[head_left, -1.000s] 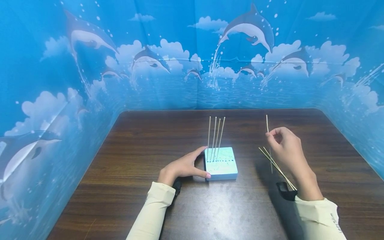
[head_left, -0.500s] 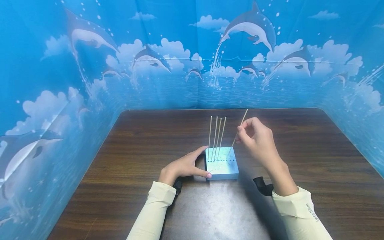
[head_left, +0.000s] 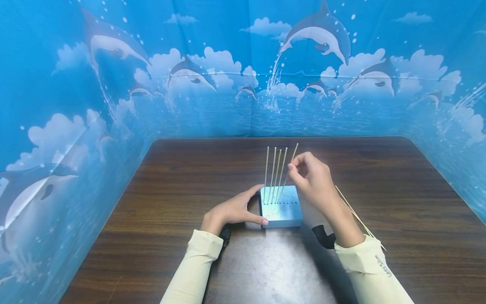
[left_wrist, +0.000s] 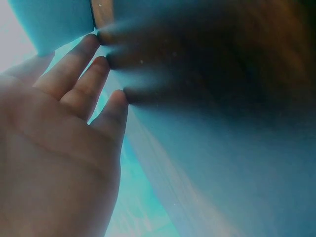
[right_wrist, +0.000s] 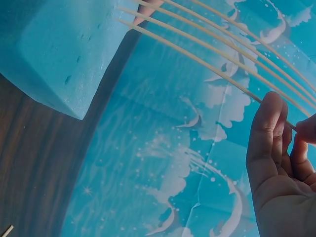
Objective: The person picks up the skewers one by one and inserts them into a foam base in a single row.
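Sleeve (head_left: 358, 257) bears lettering (head_left: 383, 266) (illegible); right hand (head_left: 315, 181) pinches stick (head_left: 295, 152).

A dark wood-grain table (head_left: 152, 190) is enclosed at the far, left and right sides by a blue fabric backdrop (head_left: 224, 25). Leaping dolphins (head_left: 331, 33) and white clouds (head_left: 223, 63) are printed across it.

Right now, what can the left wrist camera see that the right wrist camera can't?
Only the left wrist view shows the palm of the left hand.

Only the right wrist view shows the right hand pinching a stick, other sticks poking from the block, and printed dolphins.

Both show that block and some of the left hand, though the right view catches just a bit.
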Available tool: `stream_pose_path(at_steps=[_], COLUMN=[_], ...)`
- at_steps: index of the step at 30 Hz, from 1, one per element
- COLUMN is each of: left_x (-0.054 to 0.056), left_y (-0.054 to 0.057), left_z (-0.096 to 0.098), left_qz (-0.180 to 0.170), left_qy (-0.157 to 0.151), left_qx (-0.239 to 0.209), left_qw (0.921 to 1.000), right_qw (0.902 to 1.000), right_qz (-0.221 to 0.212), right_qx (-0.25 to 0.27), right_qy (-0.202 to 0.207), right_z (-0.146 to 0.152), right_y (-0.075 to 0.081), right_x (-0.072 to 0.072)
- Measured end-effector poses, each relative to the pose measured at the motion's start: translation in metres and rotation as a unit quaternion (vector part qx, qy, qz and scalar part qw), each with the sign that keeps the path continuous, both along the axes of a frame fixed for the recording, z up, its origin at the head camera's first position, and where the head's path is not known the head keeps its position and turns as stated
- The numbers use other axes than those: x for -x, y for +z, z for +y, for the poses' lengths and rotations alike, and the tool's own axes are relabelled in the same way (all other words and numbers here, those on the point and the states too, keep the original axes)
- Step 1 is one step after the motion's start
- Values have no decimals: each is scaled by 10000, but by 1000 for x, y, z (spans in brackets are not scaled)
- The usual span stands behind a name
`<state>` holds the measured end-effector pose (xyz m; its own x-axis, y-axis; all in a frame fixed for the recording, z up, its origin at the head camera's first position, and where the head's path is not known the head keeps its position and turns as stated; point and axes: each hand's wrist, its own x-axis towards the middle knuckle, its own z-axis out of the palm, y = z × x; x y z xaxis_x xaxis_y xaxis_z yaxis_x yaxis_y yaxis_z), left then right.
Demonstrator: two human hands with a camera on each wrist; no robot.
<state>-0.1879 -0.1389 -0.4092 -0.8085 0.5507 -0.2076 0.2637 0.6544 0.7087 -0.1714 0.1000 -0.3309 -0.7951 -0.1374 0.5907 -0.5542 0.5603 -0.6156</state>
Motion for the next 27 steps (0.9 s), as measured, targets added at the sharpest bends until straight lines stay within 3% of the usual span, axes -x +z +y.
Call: stream_pose_path(at_steps=[12, 20, 27], left_x=[0, 0, -1], left_y=[2, 2, 3], left_z=[1, 1, 2], left_qz=[39, -32, 34], left_qy=[-5, 46, 25], left_qx=[3, 12, -30], left_qw=[10000, 10000, 10000], right_qw=[9999, 9992, 9998], right_qz=[11, -269, -130], right_qx=[-104, -31, -36], right_qy=[55, 279, 172], right_z=[-1, -4, 1], right_y=[-2, -3, -8], right_x=[-1, -3, -3])
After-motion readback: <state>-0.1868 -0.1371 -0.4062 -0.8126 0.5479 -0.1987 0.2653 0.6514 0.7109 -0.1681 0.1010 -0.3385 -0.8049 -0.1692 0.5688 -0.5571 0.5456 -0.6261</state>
